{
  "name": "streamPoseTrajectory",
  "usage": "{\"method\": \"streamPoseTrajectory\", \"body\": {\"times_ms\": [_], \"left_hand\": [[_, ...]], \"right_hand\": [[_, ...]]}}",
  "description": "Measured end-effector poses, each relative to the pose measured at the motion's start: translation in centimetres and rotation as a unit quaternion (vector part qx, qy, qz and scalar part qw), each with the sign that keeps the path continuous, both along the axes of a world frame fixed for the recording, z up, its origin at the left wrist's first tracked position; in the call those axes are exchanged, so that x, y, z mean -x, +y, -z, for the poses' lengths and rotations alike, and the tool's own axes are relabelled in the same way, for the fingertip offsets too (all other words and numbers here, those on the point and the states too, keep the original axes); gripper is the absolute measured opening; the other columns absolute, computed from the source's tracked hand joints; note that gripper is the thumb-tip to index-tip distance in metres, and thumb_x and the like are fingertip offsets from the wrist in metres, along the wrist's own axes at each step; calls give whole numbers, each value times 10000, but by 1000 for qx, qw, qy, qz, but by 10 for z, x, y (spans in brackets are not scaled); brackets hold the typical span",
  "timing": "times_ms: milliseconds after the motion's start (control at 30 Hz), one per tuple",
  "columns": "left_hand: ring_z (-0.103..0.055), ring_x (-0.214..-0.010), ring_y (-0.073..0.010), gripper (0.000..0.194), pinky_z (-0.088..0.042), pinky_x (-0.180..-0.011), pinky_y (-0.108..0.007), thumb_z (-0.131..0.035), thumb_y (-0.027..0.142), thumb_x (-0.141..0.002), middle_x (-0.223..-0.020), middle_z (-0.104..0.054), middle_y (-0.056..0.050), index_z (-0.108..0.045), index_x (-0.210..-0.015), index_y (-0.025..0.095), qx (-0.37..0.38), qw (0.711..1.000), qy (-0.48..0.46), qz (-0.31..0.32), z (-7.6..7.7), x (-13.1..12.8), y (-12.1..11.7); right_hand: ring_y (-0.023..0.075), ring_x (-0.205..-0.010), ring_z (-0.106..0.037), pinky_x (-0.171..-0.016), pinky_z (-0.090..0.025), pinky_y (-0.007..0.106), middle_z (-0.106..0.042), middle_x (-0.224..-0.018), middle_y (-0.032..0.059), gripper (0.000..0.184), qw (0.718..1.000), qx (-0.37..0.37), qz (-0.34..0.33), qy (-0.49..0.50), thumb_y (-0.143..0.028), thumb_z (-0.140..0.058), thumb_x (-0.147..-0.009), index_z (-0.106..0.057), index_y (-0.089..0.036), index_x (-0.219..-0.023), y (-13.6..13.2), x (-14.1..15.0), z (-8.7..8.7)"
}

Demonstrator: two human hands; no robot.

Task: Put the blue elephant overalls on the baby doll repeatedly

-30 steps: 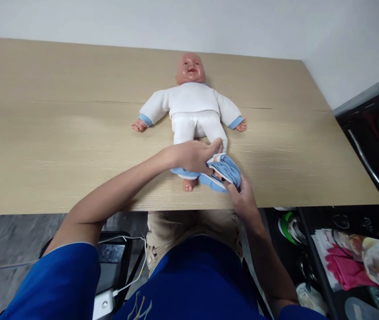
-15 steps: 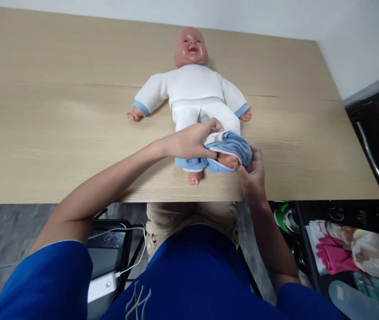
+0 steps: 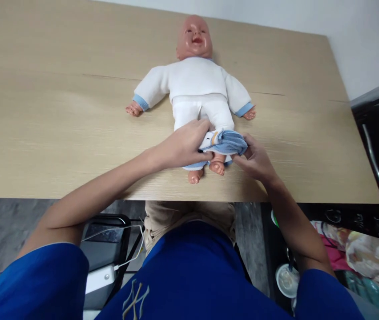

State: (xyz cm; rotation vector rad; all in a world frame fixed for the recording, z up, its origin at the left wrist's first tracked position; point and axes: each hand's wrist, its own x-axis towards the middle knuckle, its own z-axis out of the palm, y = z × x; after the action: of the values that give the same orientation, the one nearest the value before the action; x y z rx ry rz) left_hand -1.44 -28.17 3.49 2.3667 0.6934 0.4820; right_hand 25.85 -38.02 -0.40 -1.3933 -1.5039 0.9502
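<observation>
Pinches a bunched blue-and-white terry garment (image 3: 231, 143) from either side, left hand (image 3: 184, 144) and right hand (image 3: 259, 162) both clamped on, around a baby doll (image 3: 198, 78)'s lower leg on the wood-grain tabletop (image 3: 76, 124); likely light, soft, best gripped by the gathered rim.

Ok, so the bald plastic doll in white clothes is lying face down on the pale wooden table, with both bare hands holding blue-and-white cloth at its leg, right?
Not quite: the head view shows the bald plastic doll lying face up on the pale wooden table. The left hand and right hand do hold blue-and-white cloth at its leg.
</observation>
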Motion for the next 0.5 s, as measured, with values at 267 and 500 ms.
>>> {"method": "streamPoseTrajectory", "body": {"times_ms": [267,500], "left_hand": [[-741,-1191,-317,521,-569,-1087,-418,-834,564,-992,-1317,-800,-128,-657,-1338,218,60,997,-48,31,-2,9,13],[-563,-1515,-452,693,-461,-1347,-648,-903,866,-869,-1595,-717,-176,-739,-1195,278,-37,998,-48,-17,0,47,18]], "right_hand": [[331,-1037,-773,-1019,-680,514,-822,-1077,48,521,989,53,-129,-54,-625,-1060,-807,-842,-270,-1119,29,-27,-27],[321,-1041,-710,-1104,-638,553,-753,-1075,55,483,975,-44,-165,-145,-761,-919,-955,-789,-312,-1076,39,-30,-42]]}}
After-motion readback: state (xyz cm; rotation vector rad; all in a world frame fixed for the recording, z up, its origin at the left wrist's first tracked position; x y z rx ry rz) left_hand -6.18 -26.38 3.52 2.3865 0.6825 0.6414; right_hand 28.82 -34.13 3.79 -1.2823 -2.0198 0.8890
